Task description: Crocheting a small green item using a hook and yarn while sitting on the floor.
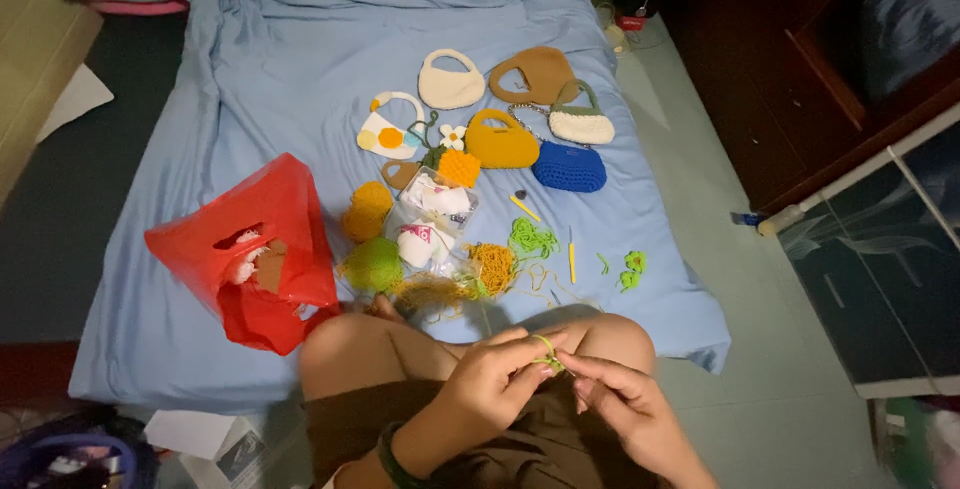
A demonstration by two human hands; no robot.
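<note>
My left hand [495,377] and my right hand [615,399] meet above my knees, and both pinch a small loop of green yarn [548,352]. A thin strand runs from it toward the yarn piles on the blue sheet [280,79]. In front of my knees lie a green yarn ball [373,264], a tangle of orange yarn [490,267], loose green yarn [532,239] and a yellow crochet hook [571,255].
Several small crocheted bags lie on the sheet: cream [450,81], brown [532,74], mustard [501,141], blue [569,167]. A red plastic bag [255,249] stands at the left. A clear pouch [432,214] holds white yarn. Dark wooden furniture [800,69] is on the right.
</note>
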